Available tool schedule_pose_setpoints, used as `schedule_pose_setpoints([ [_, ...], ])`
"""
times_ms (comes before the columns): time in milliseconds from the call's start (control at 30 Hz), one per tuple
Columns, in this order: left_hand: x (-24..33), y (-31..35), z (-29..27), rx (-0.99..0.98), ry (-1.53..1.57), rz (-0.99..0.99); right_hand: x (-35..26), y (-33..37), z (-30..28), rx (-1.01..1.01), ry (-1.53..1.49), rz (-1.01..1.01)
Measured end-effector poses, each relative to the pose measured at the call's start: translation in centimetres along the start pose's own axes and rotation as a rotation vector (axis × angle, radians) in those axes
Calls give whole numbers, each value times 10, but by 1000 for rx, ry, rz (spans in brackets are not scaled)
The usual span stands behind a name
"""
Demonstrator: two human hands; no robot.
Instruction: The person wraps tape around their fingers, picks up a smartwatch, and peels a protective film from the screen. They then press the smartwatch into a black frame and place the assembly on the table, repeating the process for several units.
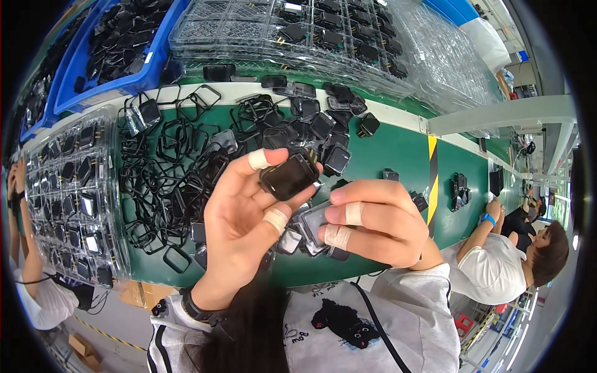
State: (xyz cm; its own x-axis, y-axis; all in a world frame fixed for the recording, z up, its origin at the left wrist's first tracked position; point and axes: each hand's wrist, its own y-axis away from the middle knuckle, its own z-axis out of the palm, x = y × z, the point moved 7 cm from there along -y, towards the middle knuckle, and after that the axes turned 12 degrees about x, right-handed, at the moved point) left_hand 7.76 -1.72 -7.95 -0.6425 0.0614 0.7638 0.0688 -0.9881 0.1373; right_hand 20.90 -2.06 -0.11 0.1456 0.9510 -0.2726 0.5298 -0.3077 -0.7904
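My left hand (239, 230) is raised close to the camera, with a small black rectangular screen module (289, 177) pinched between its taped fingertips. My right hand (373, 221) sits just right of it, taped fingers curled around a grey-framed rectangular part (311, 225). Both hands hover over the green conveyor belt (398, 155). Under and behind them lies a heap of black rectangular frames (171, 174) and loose black modules (323, 124).
A clear plastic tray (71, 193) full of modules lies at the left. Stacked clear trays (298, 31) fill the back, beside a blue bin (118, 50) of black parts. One co-worker sits at the right (497, 261), another at the left edge (28, 273).
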Motion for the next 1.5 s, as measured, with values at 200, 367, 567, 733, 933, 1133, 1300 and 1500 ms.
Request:
schedule_pose_setpoints([
  [200, -11, 8, 10, -142, -52, -98, 31, -2, -5, -2, -201, 519],
  [367, -12, 10, 13, -165, -97, -129, 40, 7, 4, 10, -259, 695],
  [567, -11, 11, 12, -116, -106, -117, 40, 12, 9, 1, -154, 750],
  [733, -19, 7, 10, -61, -165, -47, 30, 16, 6, 60, -44, 593],
  [933, -22, 12, -11, 157, -421, 141, 29, 34, 12, 152, -318, 694],
  [1133, -35, 4, -27, 151, -512, 174, 20, 44, -2, 226, -334, 769],
  [1300, -31, 11, -26, 77, -498, 204, 12, 45, -1, 275, -273, 738],
  [1500, -20, 18, 10, 56, -505, 284, 16, 58, -7, 289, -236, 816],
])
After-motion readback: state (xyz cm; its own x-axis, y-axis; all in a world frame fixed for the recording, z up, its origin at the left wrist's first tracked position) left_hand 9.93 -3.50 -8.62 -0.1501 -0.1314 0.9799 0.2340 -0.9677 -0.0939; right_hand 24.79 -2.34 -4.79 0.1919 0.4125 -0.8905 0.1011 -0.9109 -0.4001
